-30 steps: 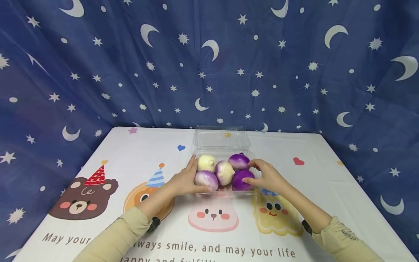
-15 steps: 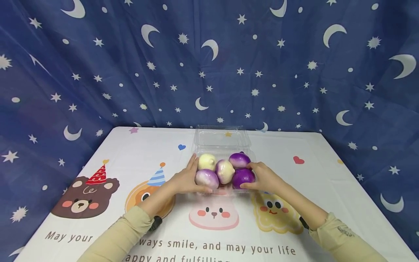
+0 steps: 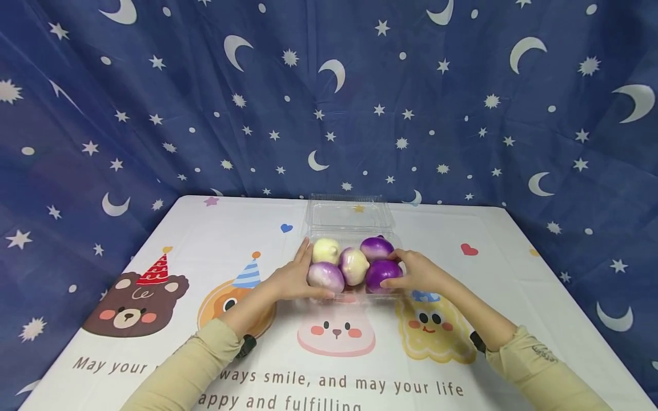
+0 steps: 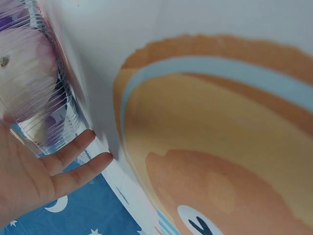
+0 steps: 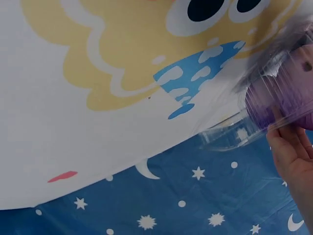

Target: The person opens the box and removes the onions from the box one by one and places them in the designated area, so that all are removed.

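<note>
Several glossy purple-and-white onions [image 3: 354, 266] sit in a clear plastic clamshell box [image 3: 354, 296], its lid [image 3: 349, 214] folded back behind it. My left hand [image 3: 294, 279] rests along the box's left wall, fingers straight and thumb toward the front edge. In the left wrist view, two of its fingers [image 4: 80, 178] stretch out beside the ribbed plastic. At the right end, my right hand [image 3: 418, 272] has thumb and fingers curled round the front-right dark purple onion [image 3: 382, 275]. Plastic partly covers those fingertips in the right wrist view.
The box stands toward the back of a white tablecloth [image 3: 247, 228] printed with cartoon animals and lettering. A blue star-and-moon curtain [image 3: 277, 103] hangs right behind the table's back edge.
My right hand's thumb shifts from the onion down to the box's front edge, then back up onto the onion. The left hand stays at the box. The onions keep their arrangement.
</note>
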The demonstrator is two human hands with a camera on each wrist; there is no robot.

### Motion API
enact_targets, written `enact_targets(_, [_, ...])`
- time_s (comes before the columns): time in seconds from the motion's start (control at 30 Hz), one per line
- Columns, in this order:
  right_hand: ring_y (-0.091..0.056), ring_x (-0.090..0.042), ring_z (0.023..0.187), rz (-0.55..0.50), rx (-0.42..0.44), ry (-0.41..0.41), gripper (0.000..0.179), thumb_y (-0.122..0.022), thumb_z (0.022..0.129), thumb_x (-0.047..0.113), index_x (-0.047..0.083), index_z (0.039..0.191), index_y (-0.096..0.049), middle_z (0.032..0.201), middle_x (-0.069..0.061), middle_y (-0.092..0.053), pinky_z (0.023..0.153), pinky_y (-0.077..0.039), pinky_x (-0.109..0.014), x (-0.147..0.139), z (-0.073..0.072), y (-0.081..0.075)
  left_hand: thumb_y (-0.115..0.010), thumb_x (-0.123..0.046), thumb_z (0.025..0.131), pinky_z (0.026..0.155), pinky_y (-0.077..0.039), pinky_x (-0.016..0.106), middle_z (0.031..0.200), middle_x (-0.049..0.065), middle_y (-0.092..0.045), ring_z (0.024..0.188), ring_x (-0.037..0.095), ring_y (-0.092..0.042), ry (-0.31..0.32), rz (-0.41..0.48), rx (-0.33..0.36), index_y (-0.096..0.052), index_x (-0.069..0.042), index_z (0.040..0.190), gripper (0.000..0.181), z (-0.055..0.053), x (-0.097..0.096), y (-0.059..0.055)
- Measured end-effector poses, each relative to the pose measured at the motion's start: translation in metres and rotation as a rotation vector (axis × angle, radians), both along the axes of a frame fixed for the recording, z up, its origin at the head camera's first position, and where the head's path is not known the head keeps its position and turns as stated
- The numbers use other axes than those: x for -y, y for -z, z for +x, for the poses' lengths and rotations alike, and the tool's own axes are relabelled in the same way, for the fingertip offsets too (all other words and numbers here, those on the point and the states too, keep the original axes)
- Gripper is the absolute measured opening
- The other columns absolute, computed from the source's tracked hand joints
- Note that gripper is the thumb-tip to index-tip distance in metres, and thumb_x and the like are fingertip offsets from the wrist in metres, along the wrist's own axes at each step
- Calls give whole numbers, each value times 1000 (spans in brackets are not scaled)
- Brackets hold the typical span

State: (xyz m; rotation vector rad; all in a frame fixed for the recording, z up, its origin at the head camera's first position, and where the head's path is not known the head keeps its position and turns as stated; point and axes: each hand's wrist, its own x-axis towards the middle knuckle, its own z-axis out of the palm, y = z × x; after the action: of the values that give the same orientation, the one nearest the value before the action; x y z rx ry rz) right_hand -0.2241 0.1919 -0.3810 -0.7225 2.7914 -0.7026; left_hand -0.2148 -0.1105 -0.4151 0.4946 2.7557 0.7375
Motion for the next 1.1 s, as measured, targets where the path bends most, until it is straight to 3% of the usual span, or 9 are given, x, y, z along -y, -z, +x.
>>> enact_targets(0.27, [-59,-32,107,-103,60,-61,53,-72,82,34,-4,115,-56,110,-15,-65,97,-46,-50,-11,-9,-1,-71,-64,69,100,-43,52,159,11,14,130,41,-42,21,10,6,2,-3,151,126,-2,0,-1])
enact_targets(0.47, [-54,-29,112,-229,202,-66,49,-68,86,31,-3,119,-55,113,-14,-62,102,-42,-50,-22,-15,-3,-69,-66,69,101,-42,52,159,10,16,132,40,-41,25,7,21,3,-4,151,126,-2,1,-3])
enact_targets(0.73, [-54,-27,112,-289,316,-57,52,-63,89,31,-5,124,-50,117,-16,-60,101,-44,-47,-31,-17,-8,-70,-66,69,102,-42,51,158,11,17,131,43,-40,36,19,29,4,-3,151,127,-2,-1,-5])
enact_targets(1.1, [-51,-33,119,-393,333,-73,49,-61,91,25,-4,126,-45,121,-19,-57,99,-46,-45,-33,-19,-13,-69,-68,68,96,-45,55,159,11,13,131,47,-38,24,12,12,2,-4,151,127,-1,0,-3])
